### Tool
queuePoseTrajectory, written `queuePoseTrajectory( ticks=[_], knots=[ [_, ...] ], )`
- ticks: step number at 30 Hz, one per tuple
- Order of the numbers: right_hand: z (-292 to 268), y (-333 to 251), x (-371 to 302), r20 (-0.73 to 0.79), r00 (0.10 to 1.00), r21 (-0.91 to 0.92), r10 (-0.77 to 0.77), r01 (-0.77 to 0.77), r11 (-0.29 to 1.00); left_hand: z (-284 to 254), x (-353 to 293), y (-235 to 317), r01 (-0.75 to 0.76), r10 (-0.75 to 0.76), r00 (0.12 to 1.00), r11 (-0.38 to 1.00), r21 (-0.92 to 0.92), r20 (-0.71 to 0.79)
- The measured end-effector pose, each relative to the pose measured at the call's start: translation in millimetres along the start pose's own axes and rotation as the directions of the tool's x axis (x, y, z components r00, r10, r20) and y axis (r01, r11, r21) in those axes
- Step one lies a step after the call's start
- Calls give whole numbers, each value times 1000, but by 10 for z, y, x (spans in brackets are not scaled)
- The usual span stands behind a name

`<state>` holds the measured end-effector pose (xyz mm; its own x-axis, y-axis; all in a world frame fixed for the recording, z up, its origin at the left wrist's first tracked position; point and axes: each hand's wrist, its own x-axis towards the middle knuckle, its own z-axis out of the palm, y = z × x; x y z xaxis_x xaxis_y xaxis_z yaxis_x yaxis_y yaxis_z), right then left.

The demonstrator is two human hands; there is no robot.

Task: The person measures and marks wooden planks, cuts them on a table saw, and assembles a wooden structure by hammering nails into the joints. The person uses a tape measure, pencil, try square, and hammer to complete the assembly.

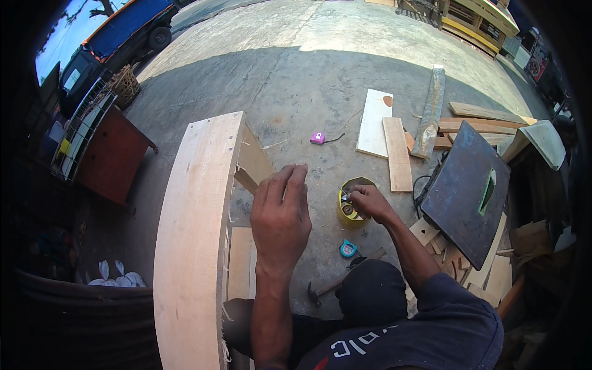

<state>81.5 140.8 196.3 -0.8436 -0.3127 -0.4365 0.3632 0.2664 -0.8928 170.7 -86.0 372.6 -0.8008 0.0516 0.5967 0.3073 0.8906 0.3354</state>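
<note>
Right grip (369, 202) in the mouth of the yellow bucket (343, 217), left grip (280, 213) raised beside the pale wooden frame (190, 246).
From my remote seat, nearest I see the left grip, its fingers together and bent, back toward me; whether they pinch anything I cannot tell. The frame stands just left of it. A hammer (330, 288) lies on the concrete floor (290, 102), with a teal tape measure (348, 248) a little beyond, near the bucket. The right grip's fingers are curled, but I cannot make out whether they grasp anything. Farther off I have a pink tape measure (317, 138), then a white board (372, 120), and a blue truck (126, 28) well beyond.
</note>
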Motion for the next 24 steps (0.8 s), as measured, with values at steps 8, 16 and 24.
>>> queuePoseTrajectory(
  ticks=[8,16,24],
  knots=[
    [-12,-271,-665,179,952,447,-247,145,883,596,-164,195,-81,184,872,968,-236,454],
    [814,1736,-750,602,782,-723,-160,619,306,-95,981,-358,288,-400,915,736,-613,-51],
    [535,1697,-703,547,819,-676,-173,555,485,-55,1208,-977,626,-731,611,681,-380,-304]
  ],
)
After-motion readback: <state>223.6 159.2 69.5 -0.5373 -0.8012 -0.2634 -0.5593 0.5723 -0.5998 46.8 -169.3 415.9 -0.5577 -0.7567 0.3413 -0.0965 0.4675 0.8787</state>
